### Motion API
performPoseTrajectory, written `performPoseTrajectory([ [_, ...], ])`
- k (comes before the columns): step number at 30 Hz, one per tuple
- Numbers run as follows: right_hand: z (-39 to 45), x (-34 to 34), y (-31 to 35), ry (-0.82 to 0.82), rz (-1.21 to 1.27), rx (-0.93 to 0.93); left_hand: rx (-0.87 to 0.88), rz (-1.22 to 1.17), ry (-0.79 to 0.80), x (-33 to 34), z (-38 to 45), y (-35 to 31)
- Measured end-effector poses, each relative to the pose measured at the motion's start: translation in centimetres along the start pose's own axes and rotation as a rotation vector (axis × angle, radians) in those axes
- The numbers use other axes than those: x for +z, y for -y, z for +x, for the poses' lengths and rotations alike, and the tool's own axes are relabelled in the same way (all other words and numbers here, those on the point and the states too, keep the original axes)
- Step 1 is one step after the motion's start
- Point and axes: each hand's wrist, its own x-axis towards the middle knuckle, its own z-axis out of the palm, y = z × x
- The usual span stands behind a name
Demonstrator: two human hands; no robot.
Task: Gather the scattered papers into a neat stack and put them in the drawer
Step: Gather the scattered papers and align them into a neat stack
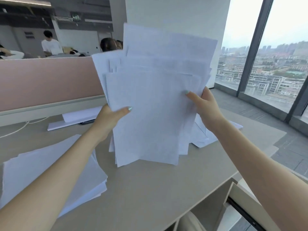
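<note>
From the head view, both hands hold an uneven sheaf of papers upright, its ragged lower edges resting on the table; the left hand grips the sheaf's left edge with the thumb across the front sheet; the right hand grips the right edge likewise, thumb in front, fingers hidden behind; the sheets fan out unevenly at the top. A second pile of papers lies flat on the table at the left, partly under the left forearm; a few loose sheets lie on the table behind the sheaf at the right. The drawer stands open at the lower right, below the table's edge. A pink partition runs along the table's far side; windows stand at the right.
</note>
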Motion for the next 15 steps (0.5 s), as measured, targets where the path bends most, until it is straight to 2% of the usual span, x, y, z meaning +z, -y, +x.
performPoseTrajectory([
  [3, -0.8, 0.7, -1.3, 0.045, -0.012, 0.032, -0.001, 0.017, 0.007, 0.3, -0.7, 0.6],
  [6, -1.1, 1.4, -1.1, -0.006, -0.001, 0.006, 0.036, 0.016, -0.067, 0.7, -1.0, 0.0],
  [11, -0.8, 1.6, 1.0, -0.036, 0.03, -0.075, 0.042, -0.13, -0.137, 0.5, -0.8, -1.0],
  [15, -2.0, 1.1, -2.1, 0.055, -0.006, 0.058, -0.029, -0.114, -0.073, 0.7, -2.3, 1.4],
])
